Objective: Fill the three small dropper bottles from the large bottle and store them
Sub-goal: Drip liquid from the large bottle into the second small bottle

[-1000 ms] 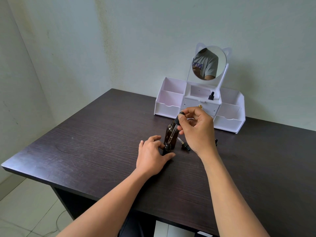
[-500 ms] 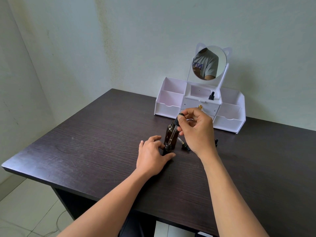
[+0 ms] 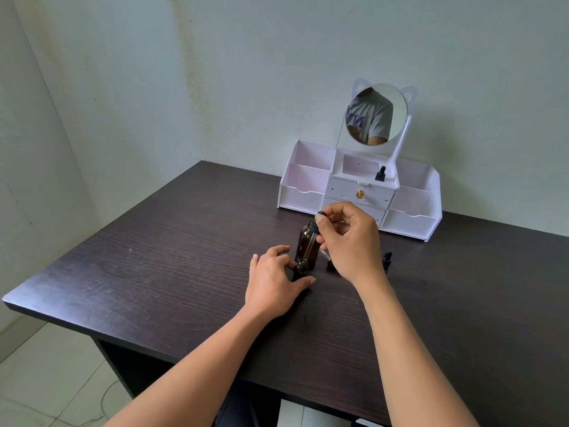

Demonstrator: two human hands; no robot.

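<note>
left hand (image 3: 274,278) is gripping small dropper bottle (image 3: 300,269) on bench (image 3: 154,257), fingers (image 3: 281,249) clamped round it | right hand (image 3: 348,238) fingers are pinching dropper (image 3: 308,246), tip at its neck | large bottle (image 3: 301,238) is standing just behind

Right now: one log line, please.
left hand: holds small bottle | right hand: pinches dropper, tip at its mouth | stored bottle: in organizer | spare bottle: on table

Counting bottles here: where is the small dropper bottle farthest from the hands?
Head view: the small dropper bottle stands upright on the middle top ledge of the white organizer, toward its right, below the round mirror.
</note>
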